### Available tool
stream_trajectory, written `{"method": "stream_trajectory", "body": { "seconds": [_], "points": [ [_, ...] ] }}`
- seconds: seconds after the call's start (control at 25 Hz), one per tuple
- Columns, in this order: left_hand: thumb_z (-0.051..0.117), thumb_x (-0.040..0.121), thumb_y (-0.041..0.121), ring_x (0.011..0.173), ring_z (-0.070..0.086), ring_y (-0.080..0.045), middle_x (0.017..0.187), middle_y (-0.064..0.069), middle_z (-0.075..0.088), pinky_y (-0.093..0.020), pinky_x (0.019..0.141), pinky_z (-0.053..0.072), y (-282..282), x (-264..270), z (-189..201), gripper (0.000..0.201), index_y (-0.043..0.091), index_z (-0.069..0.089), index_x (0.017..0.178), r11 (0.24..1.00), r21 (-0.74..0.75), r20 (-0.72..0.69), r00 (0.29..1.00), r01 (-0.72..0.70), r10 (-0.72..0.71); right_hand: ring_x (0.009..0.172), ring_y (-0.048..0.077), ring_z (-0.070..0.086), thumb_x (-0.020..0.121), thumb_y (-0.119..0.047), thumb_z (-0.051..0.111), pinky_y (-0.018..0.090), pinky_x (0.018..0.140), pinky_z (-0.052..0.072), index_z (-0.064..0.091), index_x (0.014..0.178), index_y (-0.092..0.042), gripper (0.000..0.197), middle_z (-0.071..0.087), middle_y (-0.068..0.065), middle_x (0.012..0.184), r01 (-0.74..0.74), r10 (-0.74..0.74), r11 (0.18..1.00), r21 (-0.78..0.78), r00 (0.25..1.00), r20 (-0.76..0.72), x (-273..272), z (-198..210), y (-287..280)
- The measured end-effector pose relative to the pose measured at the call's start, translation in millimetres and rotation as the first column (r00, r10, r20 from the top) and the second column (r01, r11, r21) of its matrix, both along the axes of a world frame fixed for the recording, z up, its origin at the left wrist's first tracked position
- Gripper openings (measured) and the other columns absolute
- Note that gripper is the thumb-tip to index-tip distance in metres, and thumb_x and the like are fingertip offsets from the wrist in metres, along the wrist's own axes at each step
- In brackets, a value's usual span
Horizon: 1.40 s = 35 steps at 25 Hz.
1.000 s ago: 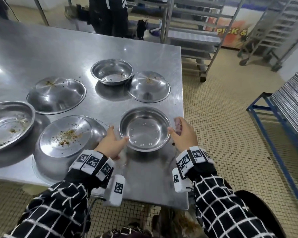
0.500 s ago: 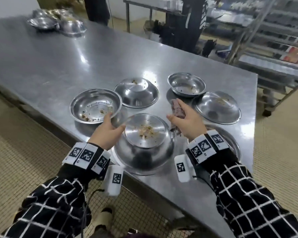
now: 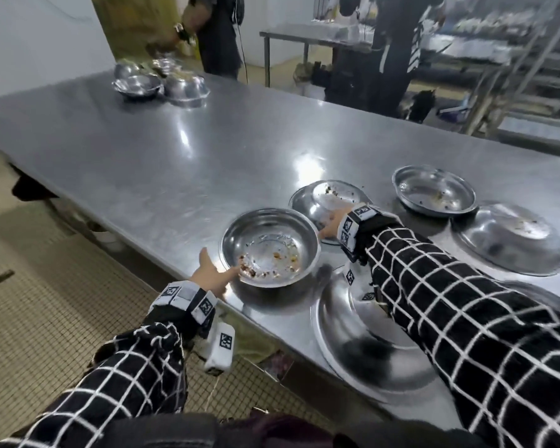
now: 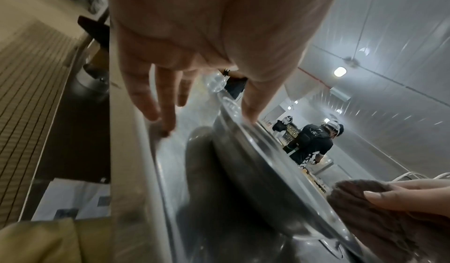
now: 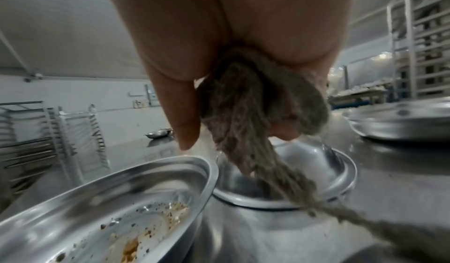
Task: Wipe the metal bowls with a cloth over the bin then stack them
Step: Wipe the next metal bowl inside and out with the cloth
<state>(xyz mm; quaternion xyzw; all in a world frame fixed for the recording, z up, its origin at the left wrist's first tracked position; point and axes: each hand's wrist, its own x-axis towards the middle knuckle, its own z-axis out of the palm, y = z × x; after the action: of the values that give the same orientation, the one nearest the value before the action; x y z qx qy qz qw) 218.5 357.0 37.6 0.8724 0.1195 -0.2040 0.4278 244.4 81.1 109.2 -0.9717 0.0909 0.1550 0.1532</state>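
Note:
A dirty metal bowl (image 3: 270, 247) stands upright near the table's front edge, with brown food bits inside. My left hand (image 3: 215, 270) is at its near-left rim, the thumb lying on the rim and the fingers (image 4: 155, 105) stretched out beside the bowl. My right hand (image 3: 328, 226) is at the bowl's far-right rim. It grips a bunched grey-brown cloth (image 5: 243, 113), whose tail hangs down; the cloth (image 4: 365, 219) also shows in the left wrist view. The same bowl (image 5: 109, 209) lies below the right hand.
Other bowls stand around: an upturned bowl (image 3: 330, 198) behind my right hand, an upright one (image 3: 434, 195), an upturned one (image 3: 511, 237), and a large upturned one (image 3: 369, 334) under my right forearm. More bowls (image 3: 159, 82) sit far left. People (image 3: 220, 33) stand beyond the steel table (image 3: 175, 156).
The view has swung left along the table. Both hands left the upturned crumb-covered bowl and now sit at the rim of the upright dirty bowl to its left.

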Motion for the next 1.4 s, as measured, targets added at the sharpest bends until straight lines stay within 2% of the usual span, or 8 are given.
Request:
{"method": "stream_trajectory", "body": {
  "seconds": [0.24, 0.4, 0.48, 0.6, 0.88, 1.0, 1.16, 1.4],
  "points": [
    [0.066, 0.087, 0.018, 0.075, 0.059, -0.017, 0.099, -0.008, 0.061, -0.032, 0.07, 0.052, -4, 8, -15, 0.05, 0.02, 0.035, 0.127, 0.966, -0.254, 0.059, 0.998, 0.04, -0.025, 0.094, 0.019, 0.052, 0.094, -0.026, 0.056, 0.011, 0.077, 0.039, 0.055, 0.124, -0.006, 0.036, 0.059, 0.012, 0.123, -0.107, 0.092, 0.992, -0.069, 0.977, -0.191, 6, -13, 26],
    [0.06, 0.076, 0.027, 0.081, 0.065, -0.026, 0.104, -0.013, 0.062, -0.047, 0.084, 0.055, -14, 13, 9, 0.064, 0.031, 0.026, 0.13, 0.885, -0.458, 0.001, 0.996, -0.08, 0.09, 0.105, 0.021, 0.055, 0.092, -0.03, 0.057, 0.024, 0.093, 0.045, 0.056, 0.124, -0.013, 0.036, 0.057, 0.003, 0.12, -0.085, 0.082, 0.994, -0.073, 0.996, -0.043, -4, -16, 25],
    [0.047, 0.087, 0.011, 0.076, 0.063, -0.027, 0.096, -0.011, 0.06, -0.048, 0.081, 0.054, -28, 19, 30, 0.057, 0.031, 0.024, 0.135, 0.802, -0.59, 0.039, 0.988, -0.098, 0.15, 0.088, 0.017, 0.058, 0.097, -0.023, 0.049, 0.009, 0.069, 0.043, 0.056, 0.114, -0.007, 0.024, 0.057, 0.003, 0.104, 0.019, -0.02, 0.992, 0.123, 1.0, 0.011, -2, -6, 14],
    [0.038, 0.092, 0.008, 0.073, 0.063, -0.026, 0.091, -0.009, 0.058, -0.041, 0.07, 0.057, -66, 23, 69, 0.048, 0.022, 0.029, 0.137, 0.719, -0.695, 0.117, 0.984, -0.016, 0.136, 0.069, 0.019, 0.053, 0.097, -0.013, 0.043, 0.017, 0.048, 0.039, 0.054, 0.119, -0.005, 0.026, 0.061, 0.016, 0.103, 0.243, -0.292, 0.927, 0.287, 0.946, 0.143, -22, 27, -12],
    [0.038, 0.091, 0.014, 0.073, 0.066, -0.02, 0.094, -0.01, 0.061, -0.035, 0.06, 0.058, -207, -43, 132, 0.04, 0.015, 0.04, 0.131, 0.6, -0.759, 0.208, 0.967, 0.253, -0.145, 0.073, 0.02, 0.054, 0.093, -0.025, 0.049, 0.032, 0.066, 0.044, 0.056, 0.098, -0.011, 0.016, 0.059, 0.006, 0.086, 0.579, -0.857, 0.511, 0.635, 0.397, 0.328, -185, 76, -106],
    [0.036, 0.099, 0.03, 0.096, 0.064, -0.025, 0.122, -0.01, 0.059, -0.036, 0.069, 0.058, -273, -96, 133, 0.025, 0.023, 0.052, 0.118, 0.528, -0.773, 0.218, 0.929, 0.351, -0.298, 0.079, 0.02, 0.052, 0.094, -0.031, 0.05, 0.027, 0.069, 0.036, 0.056, 0.093, -0.015, 0.018, 0.056, 0.0, 0.083, 0.598, -0.912, 0.39, 0.7, 0.146, 0.383, -269, 77, -134],
    [0.044, 0.085, 0.055, 0.108, 0.063, -0.024, 0.123, -0.005, 0.062, -0.045, 0.086, 0.055, -366, -194, 119, 0.059, 0.028, 0.044, 0.137, 0.468, -0.776, 0.201, 0.87, 0.422, -0.451, 0.08, 0.016, 0.062, 0.092, -0.031, 0.053, 0.031, 0.072, 0.049, 0.058, 0.084, -0.025, 0.012, 0.064, -0.002, 0.085, 0.548, -0.908, 0.24, 0.801, -0.164, 0.385, -388, 65, -190],
    [0.046, 0.096, 0.037, 0.092, 0.068, -0.028, 0.114, -0.014, 0.066, -0.033, 0.063, 0.058, -479, -335, 93, 0.041, 0.018, 0.047, 0.132, 0.389, -0.818, 0.052, 0.729, 0.423, -0.683, 0.075, 0.016, 0.063, 0.094, -0.03, 0.053, 0.027, 0.064, 0.052, 0.058, 0.088, -0.025, 0.01, 0.064, -0.002, 0.083, 0.57, -0.881, 0.132, 0.811, -0.307, 0.359, -544, 41, -270]
  ]
}}
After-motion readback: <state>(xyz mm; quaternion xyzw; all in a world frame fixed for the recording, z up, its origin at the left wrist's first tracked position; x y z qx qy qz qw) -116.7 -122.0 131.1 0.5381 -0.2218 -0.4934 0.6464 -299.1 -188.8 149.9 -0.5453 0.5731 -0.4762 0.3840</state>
